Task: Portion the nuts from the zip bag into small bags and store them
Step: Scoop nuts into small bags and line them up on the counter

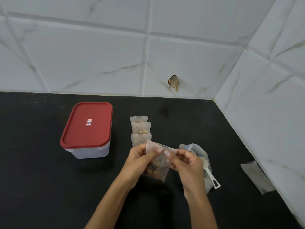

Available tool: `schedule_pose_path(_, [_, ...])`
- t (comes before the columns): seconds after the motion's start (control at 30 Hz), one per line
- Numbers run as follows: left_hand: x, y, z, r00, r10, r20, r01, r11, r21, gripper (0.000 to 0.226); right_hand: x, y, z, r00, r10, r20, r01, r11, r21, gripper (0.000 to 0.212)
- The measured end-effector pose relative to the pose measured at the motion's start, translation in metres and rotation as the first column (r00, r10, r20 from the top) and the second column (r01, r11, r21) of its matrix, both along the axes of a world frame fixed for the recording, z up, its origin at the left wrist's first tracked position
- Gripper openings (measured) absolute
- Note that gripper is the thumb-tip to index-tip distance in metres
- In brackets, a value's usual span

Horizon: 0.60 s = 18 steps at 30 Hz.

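Both hands hold one small bag [157, 164] above the black worktop [41, 187], nearest the camera. The left hand [140, 160] pinches the bag's top edge at its left end; its fingers are curled round the bag's side. The right hand [186, 164] pinches the same edge at its right end between thumb and curled fingers. Nuts [154, 170] lie in the lower part of this translucent bag.

Just right of the right hand, the zip bag [200, 152] lies on the worktop with a white scoop [212, 178] in it, handle pointing outward. A flat empty bag [256, 177] lies near the right wall.

Beyond the hands, three filled small bags [140, 129] lie overlapping in a row. Further left stands a clear container [92, 150] closed with a red lid [87, 124].
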<state>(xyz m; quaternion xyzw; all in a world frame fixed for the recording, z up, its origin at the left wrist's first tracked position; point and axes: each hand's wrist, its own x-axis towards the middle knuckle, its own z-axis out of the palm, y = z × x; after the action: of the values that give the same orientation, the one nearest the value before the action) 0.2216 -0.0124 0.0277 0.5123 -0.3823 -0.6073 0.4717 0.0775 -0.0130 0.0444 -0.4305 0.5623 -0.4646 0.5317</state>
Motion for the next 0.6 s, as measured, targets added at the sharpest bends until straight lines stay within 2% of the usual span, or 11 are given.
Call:
schedule_pose_path(0.17, [0.01, -0.009, 0.002, 0.998, 0.044, -0.043, -0.043, 0.999, 0.03, 0.017, 0.004, -0.009, -0.004, 0.975, -0.032, 0.218, 0.01, 0.995, 0.101, 0.011])
schedule_pose_path(0.3, [0.015, -0.013, 0.001, 0.997, 0.022, -0.067, -0.019, 0.999, 0.045, 0.016, 0.008, -0.012, -0.009, 0.957, -0.065, 0.284, 0.03, 0.991, 0.128, 0.008])
schedule_pose_path(0.43, [0.013, -0.017, -0.002, 0.999, 0.001, -0.044, 0.002, 0.998, 0.067, 0.03, 0.012, -0.015, -0.013, 0.95, -0.085, 0.3, 0.05, 0.991, 0.122, 0.006])
schedule_pose_path(0.6, [0.008, -0.02, -0.008, 1.0, 0.01, -0.011, -0.009, 0.999, 0.042, 0.038, 0.013, -0.018, -0.02, 0.969, -0.087, 0.23, 0.069, 0.994, 0.083, 0.007])
